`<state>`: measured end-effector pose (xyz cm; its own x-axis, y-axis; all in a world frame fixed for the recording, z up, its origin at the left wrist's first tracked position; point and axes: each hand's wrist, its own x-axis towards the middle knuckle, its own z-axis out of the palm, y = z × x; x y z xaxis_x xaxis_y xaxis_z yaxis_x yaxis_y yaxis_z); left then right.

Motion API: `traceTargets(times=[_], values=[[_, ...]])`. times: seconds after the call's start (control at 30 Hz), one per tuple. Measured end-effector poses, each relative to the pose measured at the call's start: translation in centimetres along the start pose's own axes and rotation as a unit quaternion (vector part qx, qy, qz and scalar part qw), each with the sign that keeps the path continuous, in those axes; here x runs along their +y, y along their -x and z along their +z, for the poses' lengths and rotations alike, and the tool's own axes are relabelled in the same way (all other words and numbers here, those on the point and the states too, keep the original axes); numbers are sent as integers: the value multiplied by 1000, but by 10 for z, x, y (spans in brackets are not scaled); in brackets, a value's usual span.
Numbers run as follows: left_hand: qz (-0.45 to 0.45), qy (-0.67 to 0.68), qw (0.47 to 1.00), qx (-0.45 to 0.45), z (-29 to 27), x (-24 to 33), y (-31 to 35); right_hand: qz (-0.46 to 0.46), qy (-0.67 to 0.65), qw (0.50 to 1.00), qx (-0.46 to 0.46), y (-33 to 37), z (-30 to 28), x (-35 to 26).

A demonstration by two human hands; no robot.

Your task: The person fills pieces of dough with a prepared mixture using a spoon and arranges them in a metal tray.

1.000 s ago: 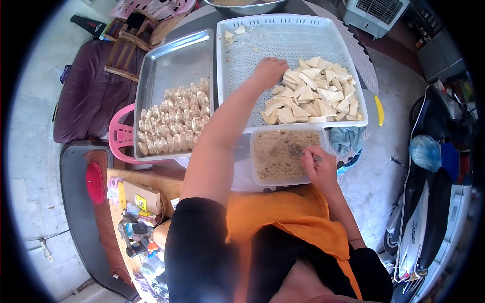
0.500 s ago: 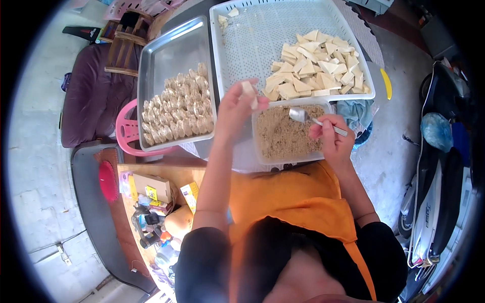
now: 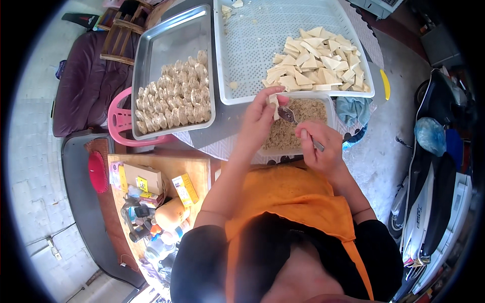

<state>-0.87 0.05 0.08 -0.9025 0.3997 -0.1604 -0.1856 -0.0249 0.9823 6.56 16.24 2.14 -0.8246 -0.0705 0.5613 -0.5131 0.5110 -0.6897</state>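
Note:
My left hand (image 3: 263, 110) pinches a pale tofu triangle (image 3: 274, 107) above the near left part of a tub. Brown minced filling (image 3: 293, 132) lies in this white plastic tub (image 3: 330, 108). My right hand (image 3: 322, 144) is closed round the handle of a metal spoon (image 3: 287, 114), whose bowl is at the tofu piece. Whether the spoon carries filling I cannot tell. Beyond the tub, a heap of cut tofu triangles (image 3: 318, 63) lies at the right of a perforated white plastic tray (image 3: 242, 60). Filled tofu pieces (image 3: 177, 96) stand in rows on a metal tray (image 3: 169, 38) at left.
A blue-green cloth (image 3: 352, 110) lies right of the tub. The metal tray overhangs a pink plastic chair (image 3: 117, 118). A wooden table (image 3: 194, 166) with boxes and bottles stands near left. At right is a parked scooter (image 3: 424, 202).
My right hand has brought the spoon from over the filling leftward to the tofu piece. My left hand has moved right and slightly nearer, still pinching the piece. The view has shifted slightly.

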Motion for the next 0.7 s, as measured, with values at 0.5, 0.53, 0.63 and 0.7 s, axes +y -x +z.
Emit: traceTargets(times=[0.5,0.53,0.63,0.7], values=[[23,84,995,45,1,-9,8,298,-73,951,31,-1,-5,35],[24,84,995,46,-2,-11,8,310,31,949,-38,-4,-3,41],[34,109,993,22,-5,-17,3,322,-105,924,-177,1,25,61],[-8,190,981,26,1,-10,3,346,-173,907,-168,0,30,59]])
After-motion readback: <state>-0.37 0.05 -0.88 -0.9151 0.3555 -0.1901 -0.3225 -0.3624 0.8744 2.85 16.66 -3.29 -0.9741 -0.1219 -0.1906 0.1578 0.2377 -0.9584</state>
